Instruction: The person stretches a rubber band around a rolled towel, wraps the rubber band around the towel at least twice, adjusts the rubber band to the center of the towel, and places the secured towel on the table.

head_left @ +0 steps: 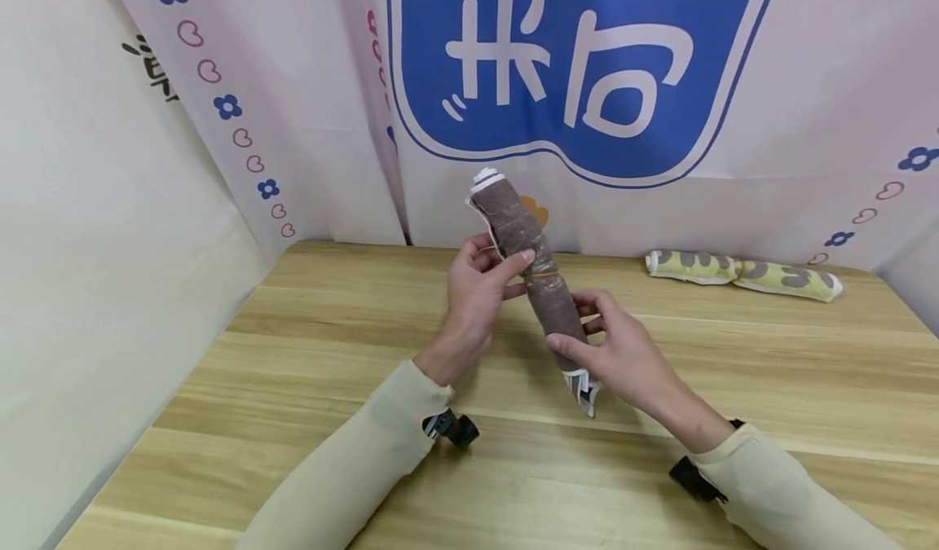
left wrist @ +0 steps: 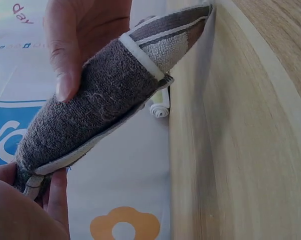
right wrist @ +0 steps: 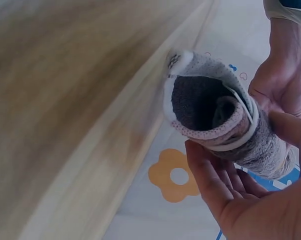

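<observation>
A brown towel (head_left: 511, 217), rolled into a long tube with white edges, is held tilted above the table. A thin tan band (head_left: 544, 274) circles its middle. My left hand (head_left: 478, 285) grips the roll just above the band, thumb on the near side. Toward the lower end, my right hand (head_left: 623, 348) holds it between thumb and fingers. A loose striped corner (left wrist: 166, 42) sticks out past that end in the left wrist view. From the right wrist, the roll's open end (right wrist: 205, 107) shows dark layers coiled inside a pale rim.
A second rolled towel (head_left: 781, 279), yellow-green with brown patches and pinched at its middle, lies at the table's back right. The wooden table (head_left: 308, 371) meets a printed cloth backdrop (head_left: 323, 175) behind. Small black cameras (head_left: 460, 431) are strapped at both wrists.
</observation>
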Demonstrator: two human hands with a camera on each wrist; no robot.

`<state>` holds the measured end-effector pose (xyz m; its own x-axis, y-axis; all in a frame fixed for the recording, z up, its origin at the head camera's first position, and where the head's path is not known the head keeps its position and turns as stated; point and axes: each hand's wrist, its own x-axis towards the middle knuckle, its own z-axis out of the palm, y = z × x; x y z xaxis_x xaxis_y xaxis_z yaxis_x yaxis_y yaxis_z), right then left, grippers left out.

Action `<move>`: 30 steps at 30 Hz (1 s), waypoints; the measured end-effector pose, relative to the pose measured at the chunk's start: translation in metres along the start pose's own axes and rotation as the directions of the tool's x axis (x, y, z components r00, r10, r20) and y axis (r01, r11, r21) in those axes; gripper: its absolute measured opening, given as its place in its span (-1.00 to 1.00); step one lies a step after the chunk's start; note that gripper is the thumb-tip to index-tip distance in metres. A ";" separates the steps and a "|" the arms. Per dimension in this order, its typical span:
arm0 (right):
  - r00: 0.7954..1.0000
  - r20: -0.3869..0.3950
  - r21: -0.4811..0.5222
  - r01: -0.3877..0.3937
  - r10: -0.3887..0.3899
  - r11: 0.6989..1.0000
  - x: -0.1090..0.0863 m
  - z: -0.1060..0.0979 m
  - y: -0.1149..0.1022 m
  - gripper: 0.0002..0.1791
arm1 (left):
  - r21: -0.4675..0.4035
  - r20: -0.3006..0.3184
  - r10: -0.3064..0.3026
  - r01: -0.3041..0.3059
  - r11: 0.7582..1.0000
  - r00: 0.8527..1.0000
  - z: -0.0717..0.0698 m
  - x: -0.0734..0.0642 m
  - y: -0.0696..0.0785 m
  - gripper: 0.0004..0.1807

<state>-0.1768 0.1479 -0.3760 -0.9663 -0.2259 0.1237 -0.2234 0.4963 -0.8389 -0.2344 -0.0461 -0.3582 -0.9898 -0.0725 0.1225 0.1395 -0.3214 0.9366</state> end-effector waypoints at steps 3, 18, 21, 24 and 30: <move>1.000 -0.004 -0.021 0.003 -0.003 1.000 0.001 0.000 0.002 -0.26 | -0.008 0.013 0.007 -0.007 1.000 1.000 -0.001 0.000 0.000 -0.52; 0.992 -0.113 -0.068 0.055 -0.062 0.996 0.008 -0.015 0.008 -0.56 | 0.286 0.201 0.149 -0.204 0.936 0.968 -0.024 0.017 0.005 -0.45; 0.990 -0.122 -0.090 0.054 -0.065 0.995 0.011 -0.020 0.013 -0.58 | 0.370 0.235 0.187 -0.266 0.890 0.954 -0.033 0.024 0.009 -0.33; 0.990 -0.122 -0.109 0.062 -0.075 0.992 0.013 -0.023 0.016 -0.59 | 0.414 0.253 0.192 -0.286 0.864 0.948 -0.042 0.030 0.012 -0.19; 0.987 -0.110 -0.201 0.095 -0.119 0.975 0.016 -0.032 0.018 -0.63 | 0.550 0.313 0.234 -0.377 0.745 0.920 -0.056 0.040 0.017 0.11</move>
<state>-0.2002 0.1798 -0.3725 -0.9409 -0.1898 0.2804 -0.3357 0.6305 -0.6998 -0.2704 -0.1073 -0.3553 -0.8874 0.1533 0.4349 0.4610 0.3072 0.8325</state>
